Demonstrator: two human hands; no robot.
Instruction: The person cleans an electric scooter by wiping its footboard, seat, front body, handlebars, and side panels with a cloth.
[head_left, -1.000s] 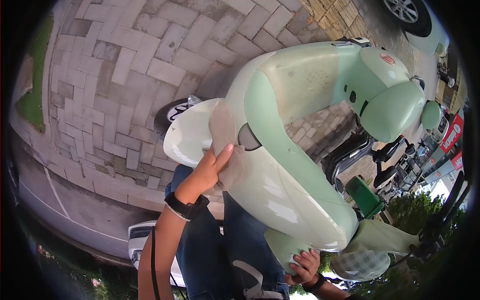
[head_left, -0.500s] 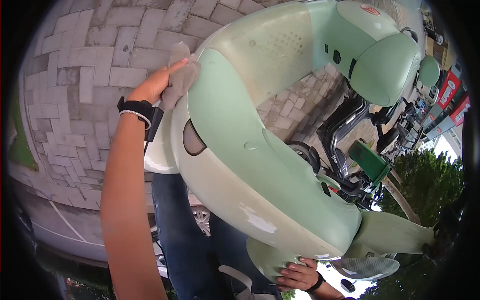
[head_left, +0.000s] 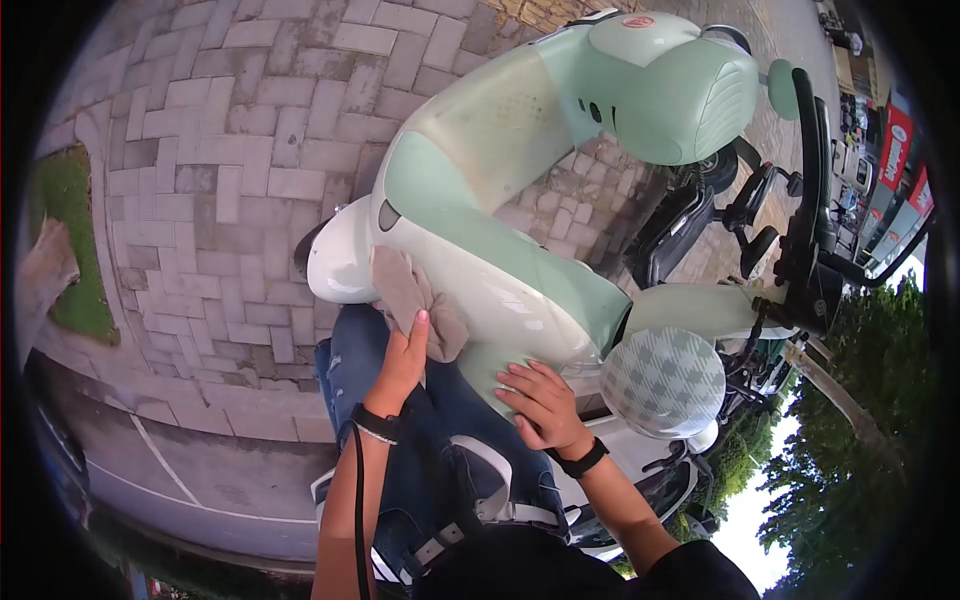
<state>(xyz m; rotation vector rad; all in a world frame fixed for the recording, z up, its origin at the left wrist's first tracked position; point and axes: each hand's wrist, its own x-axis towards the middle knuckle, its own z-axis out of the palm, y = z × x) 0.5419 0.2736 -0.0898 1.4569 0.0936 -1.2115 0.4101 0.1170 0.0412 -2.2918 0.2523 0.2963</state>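
A pale green and cream scooter (head_left: 490, 270) fills the middle of the head view. My left hand (head_left: 405, 360) grips a greyish-brown cloth (head_left: 405, 285), which lies against the cream side of the body. Beside the cloth is the scooter's rounded white end piece (head_left: 340, 252). To the right, my right hand (head_left: 540, 405) rests with fingers apart on a pale green curved panel (head_left: 487, 372). A round part with a checked pattern (head_left: 663, 383) sits just right of that hand.
My jeans (head_left: 360, 370) are close against the scooter's near side. Beyond the scooter stand a black vehicle part with handlebars (head_left: 805, 240) and other parked vehicles. Grey paving (head_left: 240, 180) spreads out at left, with a grass patch (head_left: 75, 260) and a tree trunk (head_left: 45, 270).
My left hand has drawn the cloth from the scooter's far upper edge down its cream side towards me. My right hand appears higher and further left, still on the panel. The view has shifted.
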